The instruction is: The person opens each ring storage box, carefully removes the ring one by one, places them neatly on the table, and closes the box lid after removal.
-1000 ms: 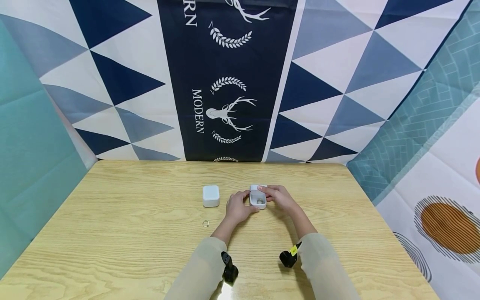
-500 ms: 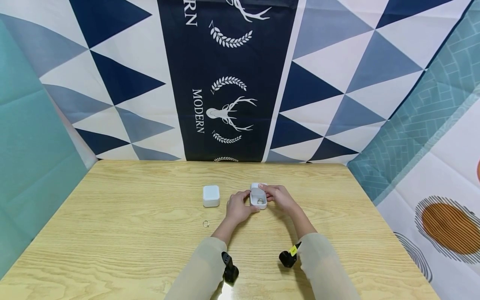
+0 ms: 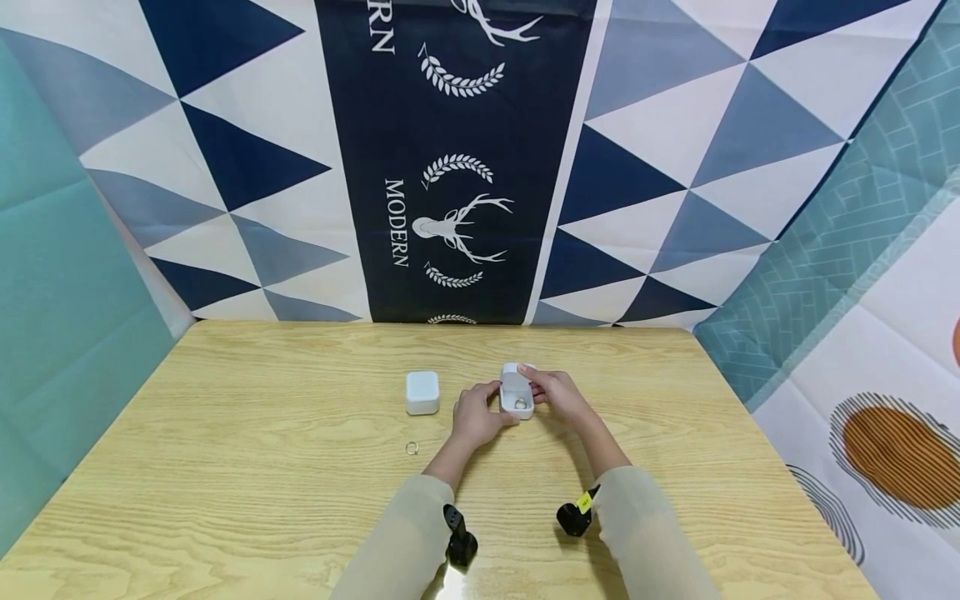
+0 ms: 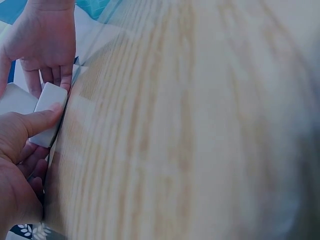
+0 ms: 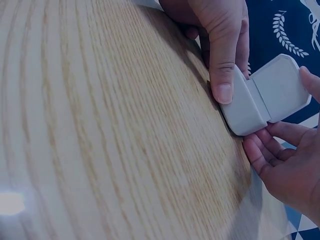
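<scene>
A small white ring box (image 3: 517, 410) stands on the table with its lid (image 5: 281, 89) raised, and a ring (image 3: 521, 403) shows inside it in the head view. My left hand (image 3: 475, 416) grips the base from the left; in the left wrist view its thumb (image 4: 44, 120) presses the near side. On the other side, my right hand (image 3: 559, 395) has its thumb at the lid's edge and its other fingers (image 5: 260, 147) against the side of the base. Both wrist views hide the inside of the base.
A second white box (image 3: 422, 392), closed, stands left of my hands. A loose ring (image 3: 412, 447) lies on the wooden table (image 3: 262, 467) nearer to me. Patterned cloth (image 3: 450, 125) hangs behind the table's far edge.
The ring box's lid has swung further back, with my right thumb moving along with it. The ring inside shows more plainly. My left hand has stayed in place.
</scene>
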Demonstrator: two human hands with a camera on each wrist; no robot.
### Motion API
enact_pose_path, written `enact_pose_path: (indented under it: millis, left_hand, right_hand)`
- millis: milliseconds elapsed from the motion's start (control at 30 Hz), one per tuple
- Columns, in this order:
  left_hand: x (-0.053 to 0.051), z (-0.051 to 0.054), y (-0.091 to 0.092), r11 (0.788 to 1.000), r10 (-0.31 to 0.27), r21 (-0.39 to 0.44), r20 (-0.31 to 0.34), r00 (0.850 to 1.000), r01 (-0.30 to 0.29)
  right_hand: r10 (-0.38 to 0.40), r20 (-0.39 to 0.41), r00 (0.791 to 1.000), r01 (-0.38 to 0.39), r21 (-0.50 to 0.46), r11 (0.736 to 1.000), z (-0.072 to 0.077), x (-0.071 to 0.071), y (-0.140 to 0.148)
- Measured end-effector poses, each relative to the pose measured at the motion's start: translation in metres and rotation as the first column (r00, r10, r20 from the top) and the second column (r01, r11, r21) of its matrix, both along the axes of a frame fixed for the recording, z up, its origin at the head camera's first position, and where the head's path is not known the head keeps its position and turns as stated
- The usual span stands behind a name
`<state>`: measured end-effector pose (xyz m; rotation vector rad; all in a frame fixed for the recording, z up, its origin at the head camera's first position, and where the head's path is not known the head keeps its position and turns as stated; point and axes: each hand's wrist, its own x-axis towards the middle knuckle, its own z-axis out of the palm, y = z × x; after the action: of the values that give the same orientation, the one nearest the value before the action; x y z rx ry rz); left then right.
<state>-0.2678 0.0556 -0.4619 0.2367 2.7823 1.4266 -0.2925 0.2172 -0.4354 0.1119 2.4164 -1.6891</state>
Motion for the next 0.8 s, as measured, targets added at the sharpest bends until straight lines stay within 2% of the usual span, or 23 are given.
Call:
enact_pose_path:
  millis: [300, 533, 800]
  left_hand:
    - [-0.0001, -0.0013, -0.0003, 1.0, 0.001, 0.007, -0.003, 1.0, -0.001]
    - [0.0002, -0.0026, -0.0001, 1.0, 0.009, 0.015, 0.006, 1.0, -0.01]
    - [-0.0017, -0.0029, -0.0003, 0.999, 0.017, 0.03, 0.035, 0.999, -0.018]
  right_hand:
    - [-0.018, -0.009, 1.0, 0.018, 0.001, 1.0, -0.0004, 0.0011, -0.0031]
    - [-0.015, -0.036, 0.999, 0.017, 0.075, 0.997, -0.0009, 0.0026, -0.0028]
    - [0.007, -0.043, 0.999, -0.002, 0.118, 0.993, 0.0022, 0.0072, -0.0012]
